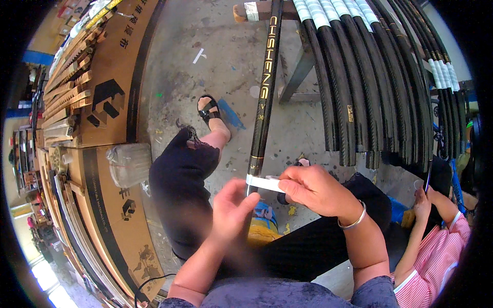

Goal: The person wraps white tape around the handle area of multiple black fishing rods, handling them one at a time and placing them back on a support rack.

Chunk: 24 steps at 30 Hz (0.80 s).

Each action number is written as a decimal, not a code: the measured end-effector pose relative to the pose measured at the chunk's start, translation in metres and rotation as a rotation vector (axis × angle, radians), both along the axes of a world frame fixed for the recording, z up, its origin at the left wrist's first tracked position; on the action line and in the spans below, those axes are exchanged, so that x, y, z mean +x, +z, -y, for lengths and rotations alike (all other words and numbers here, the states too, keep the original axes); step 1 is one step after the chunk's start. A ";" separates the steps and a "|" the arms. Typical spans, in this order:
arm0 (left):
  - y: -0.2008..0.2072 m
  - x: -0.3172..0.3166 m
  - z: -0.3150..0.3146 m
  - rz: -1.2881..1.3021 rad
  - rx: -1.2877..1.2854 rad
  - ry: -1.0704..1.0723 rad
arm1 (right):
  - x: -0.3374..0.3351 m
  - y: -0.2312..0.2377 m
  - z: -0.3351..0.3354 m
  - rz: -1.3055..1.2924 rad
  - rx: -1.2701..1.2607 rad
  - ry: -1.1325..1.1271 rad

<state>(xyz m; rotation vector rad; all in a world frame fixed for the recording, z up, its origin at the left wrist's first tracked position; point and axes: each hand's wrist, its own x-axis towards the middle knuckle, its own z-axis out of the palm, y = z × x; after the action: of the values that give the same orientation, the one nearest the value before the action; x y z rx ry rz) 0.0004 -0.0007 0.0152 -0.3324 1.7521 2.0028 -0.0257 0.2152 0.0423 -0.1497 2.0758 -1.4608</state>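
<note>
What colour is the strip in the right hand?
The strip is white, best seen in the head view.

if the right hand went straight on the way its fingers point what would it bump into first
Past the white tape it pinches, the right hand would probably meet the dark rod first, near the left hand, though depth is unclear.

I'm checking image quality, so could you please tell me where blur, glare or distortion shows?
In the head view, a hazy smudge softens the bare left hand near the wrist; there, white glare washes out the lower left; there, brown cardboard boxes' edges bow toward the black rim.
</note>
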 end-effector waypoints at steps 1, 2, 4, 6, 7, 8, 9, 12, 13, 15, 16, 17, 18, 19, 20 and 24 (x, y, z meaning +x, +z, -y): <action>-0.001 0.000 0.001 0.002 0.015 0.004 | -0.001 0.000 0.000 -0.006 0.000 0.004; -0.004 0.001 0.001 0.004 0.031 0.008 | -0.001 0.001 0.001 -0.013 -0.001 0.008; -0.005 0.001 0.002 0.015 0.055 0.011 | -0.002 0.001 0.001 -0.022 0.000 0.010; -0.005 0.001 0.003 0.033 0.073 0.008 | -0.001 0.000 0.001 -0.027 0.005 0.008; -0.006 0.002 0.004 0.045 0.080 0.005 | -0.001 0.000 0.001 -0.031 0.004 0.006; -0.007 0.002 0.005 0.056 0.086 0.001 | -0.002 0.000 0.001 -0.036 0.003 0.005; -0.007 0.002 0.006 0.067 0.093 -0.003 | -0.002 0.000 0.002 -0.040 0.002 0.003; -0.008 0.002 0.007 0.089 0.132 -0.005 | -0.003 -0.001 0.002 -0.021 0.025 0.013; -0.008 0.002 0.008 0.097 0.137 -0.005 | -0.003 -0.001 0.003 -0.013 0.026 0.017; -0.011 0.003 0.010 0.114 0.146 -0.005 | -0.004 -0.002 0.003 0.002 0.028 0.026; -0.011 0.003 0.009 0.121 0.153 -0.001 | -0.003 -0.003 0.004 -0.012 0.017 -0.001; -0.010 0.003 0.009 0.128 0.160 0.002 | -0.002 -0.004 0.005 -0.027 0.005 -0.027; -0.010 0.003 0.008 0.135 0.167 0.006 | -0.002 -0.005 0.006 -0.041 -0.006 -0.054; -0.010 0.003 0.009 0.137 0.179 0.008 | -0.002 -0.006 0.007 -0.035 -0.004 -0.055; -0.010 0.003 0.009 0.140 0.190 0.009 | -0.002 -0.006 0.007 -0.029 -0.003 -0.056; -0.011 0.002 0.009 0.151 0.220 0.010 | -0.002 -0.008 0.009 0.007 0.034 -0.050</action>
<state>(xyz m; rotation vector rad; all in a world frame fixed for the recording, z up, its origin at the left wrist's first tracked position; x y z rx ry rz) 0.0027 -0.0097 0.0045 -0.4075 1.4264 2.0948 -0.0273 0.2063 0.0341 -0.0792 2.1113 -1.4519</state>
